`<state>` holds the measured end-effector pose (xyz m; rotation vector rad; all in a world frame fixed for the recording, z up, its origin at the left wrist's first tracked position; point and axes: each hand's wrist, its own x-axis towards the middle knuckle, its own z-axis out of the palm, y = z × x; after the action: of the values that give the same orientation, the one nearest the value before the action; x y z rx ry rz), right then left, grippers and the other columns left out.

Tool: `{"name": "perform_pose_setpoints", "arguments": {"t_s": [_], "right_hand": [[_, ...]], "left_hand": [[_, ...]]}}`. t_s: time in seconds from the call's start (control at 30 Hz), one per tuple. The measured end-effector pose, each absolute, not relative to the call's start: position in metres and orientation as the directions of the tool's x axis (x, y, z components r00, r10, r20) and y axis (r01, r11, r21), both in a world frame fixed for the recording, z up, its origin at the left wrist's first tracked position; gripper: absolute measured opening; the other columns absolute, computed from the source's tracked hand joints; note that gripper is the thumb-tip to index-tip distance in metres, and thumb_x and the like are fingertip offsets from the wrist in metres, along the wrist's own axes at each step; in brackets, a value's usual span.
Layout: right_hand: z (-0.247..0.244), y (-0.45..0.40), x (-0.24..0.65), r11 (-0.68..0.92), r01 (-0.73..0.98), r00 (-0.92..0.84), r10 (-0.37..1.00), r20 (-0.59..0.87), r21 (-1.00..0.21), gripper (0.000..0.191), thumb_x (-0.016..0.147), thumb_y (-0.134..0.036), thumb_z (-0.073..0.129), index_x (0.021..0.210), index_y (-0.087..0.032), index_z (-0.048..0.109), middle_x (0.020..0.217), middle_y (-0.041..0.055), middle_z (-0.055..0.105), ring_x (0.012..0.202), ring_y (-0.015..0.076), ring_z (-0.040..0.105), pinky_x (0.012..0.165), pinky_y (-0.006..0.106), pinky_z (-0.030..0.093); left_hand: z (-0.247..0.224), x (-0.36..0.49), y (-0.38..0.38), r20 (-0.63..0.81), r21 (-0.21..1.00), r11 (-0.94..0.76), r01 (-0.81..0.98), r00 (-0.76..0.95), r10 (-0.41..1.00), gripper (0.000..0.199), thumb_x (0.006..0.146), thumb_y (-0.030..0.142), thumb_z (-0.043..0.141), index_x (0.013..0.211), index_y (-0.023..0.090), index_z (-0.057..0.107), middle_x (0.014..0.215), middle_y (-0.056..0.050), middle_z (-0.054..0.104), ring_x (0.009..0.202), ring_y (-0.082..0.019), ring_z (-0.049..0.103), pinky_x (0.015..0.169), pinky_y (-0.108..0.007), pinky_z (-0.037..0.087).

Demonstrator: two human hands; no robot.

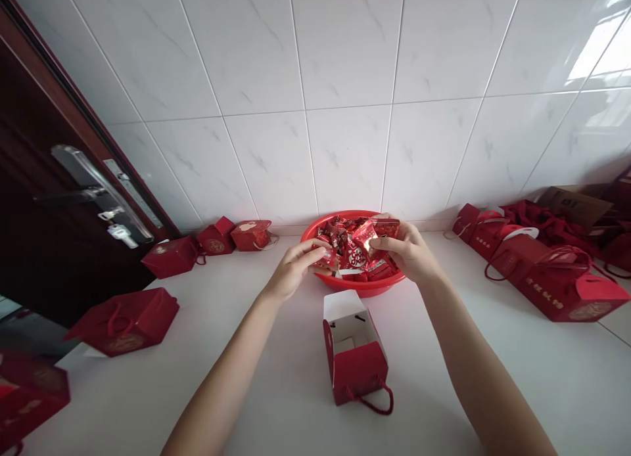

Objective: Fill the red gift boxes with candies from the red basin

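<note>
A red plastic basket (362, 288) full of red-wrapped candies (355, 255) stands against the tiled wall. Above its left rim, my left hand (294, 267) is closed, pinching a small red candy packet (325, 253). Over the right side of the basket, my right hand (405, 249) grips a red and gold candy packet (365, 236) between thumb and fingers. Just in front of the basket sits a red gift box (359, 370) with its lid flaps up and a red cord handle hanging toward me. Its white inside shows.
Several red gift boxes (170, 255) line the left side of the white countertop (276, 390). More boxes (537, 272) stand on the right, beside a brown carton (574, 206). A dark door (34, 180) with a metal handle and keys is at the left.
</note>
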<state>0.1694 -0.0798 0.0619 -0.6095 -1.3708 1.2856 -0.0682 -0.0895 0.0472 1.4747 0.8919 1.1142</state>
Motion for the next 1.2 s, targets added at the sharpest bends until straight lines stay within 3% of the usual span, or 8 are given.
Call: {"name": "perform_pose_setpoints", "arguments": {"t_s": [0.17,0.33,0.43,0.63,0.83,1.03,1.2], "right_hand": [[0.082,-0.113,0.166,0.375,-0.05,-0.523,0.78,0.344,-0.926,0.021,0.074,-0.02,0.075,0.095,-0.023,0.071,0.084,0.0007,0.072,0.076,0.0193,0.066,0.068,0.031,0.053],[0.085,-0.134,0.156,0.526,0.206,-0.664,0.694,0.277,-0.825,0.018,0.078,-0.013,0.067,0.093,-0.022,0.069,0.085,-0.0003,0.07,0.074,0.0163,0.062,0.062,0.025,0.047],[0.083,-0.138,0.152,0.523,0.259,-0.689,0.689,0.224,-0.812,0.018,0.078,-0.013,0.065,0.094,-0.022,0.067,0.082,-0.0015,0.069,0.071,0.015,0.062,0.059,0.024,0.045],[0.074,-0.139,0.146,0.483,0.337,-0.743,0.664,0.086,-0.808,0.015,0.074,-0.011,0.065,0.084,-0.021,0.061,0.072,-0.0031,0.065,0.062,0.0129,0.057,0.05,0.022,0.039],[0.072,-0.139,0.145,0.54,0.461,-0.711,0.7,0.071,-0.704,0.016,0.074,-0.013,0.061,0.076,-0.022,0.047,0.06,-0.0069,0.051,0.05,0.0085,0.042,0.045,0.022,0.028],[0.09,-0.143,0.164,0.397,0.506,-0.781,0.587,-0.212,-0.766,0.017,0.075,-0.016,0.063,0.088,-0.02,0.053,0.073,-0.0024,0.065,0.061,0.0121,0.058,0.048,0.02,0.037],[0.087,-0.145,0.161,0.405,0.557,-0.766,0.589,-0.26,-0.725,0.016,0.082,-0.022,0.064,0.096,-0.021,0.058,0.074,-0.0016,0.064,0.059,0.0127,0.057,0.048,0.022,0.038]], "left_hand": [[0.057,-0.077,-0.116,0.032,0.974,-0.146,0.173,0.531,0.847,0.027,0.084,0.044,0.072,0.094,0.019,0.072,0.088,-0.005,0.072,0.082,-0.02,0.068,0.078,-0.032,0.055],[0.065,-0.071,-0.133,-0.078,0.884,-0.269,0.382,0.688,0.721,0.018,0.092,0.034,0.059,0.088,0.02,0.068,0.081,-0.001,0.068,0.077,-0.017,0.064,0.074,-0.029,0.051],[0.069,-0.072,-0.138,-0.14,0.815,-0.309,0.49,0.684,0.716,0.015,0.091,0.03,0.057,0.082,0.02,0.066,0.072,0.002,0.065,0.07,-0.016,0.064,0.07,-0.027,0.05],[0.066,-0.076,-0.136,-0.225,0.839,-0.196,0.508,0.652,0.724,0.017,0.089,0.034,0.059,0.095,0.02,0.067,0.088,-0.003,0.073,0.067,-0.018,0.069,0.065,-0.029,0.056],[0.064,-0.08,-0.133,-0.241,0.809,-0.213,0.548,0.639,0.73,0.02,0.091,0.04,0.06,0.095,0.021,0.065,0.073,0.001,0.067,0.062,-0.016,0.068,0.063,-0.027,0.056],[0.065,-0.08,-0.133,-0.276,0.781,-0.214,0.587,0.631,0.725,0.028,0.092,0.044,0.059,0.105,0.02,0.065,0.079,0.002,0.062,0.063,-0.014,0.067,0.066,-0.027,0.055],[0.066,-0.076,-0.135,-0.285,0.763,-0.223,0.607,0.625,0.727,0.025,0.093,0.04,0.056,0.104,0.019,0.065,0.084,0.001,0.061,0.062,-0.013,0.066,0.065,-0.027,0.055]]}}
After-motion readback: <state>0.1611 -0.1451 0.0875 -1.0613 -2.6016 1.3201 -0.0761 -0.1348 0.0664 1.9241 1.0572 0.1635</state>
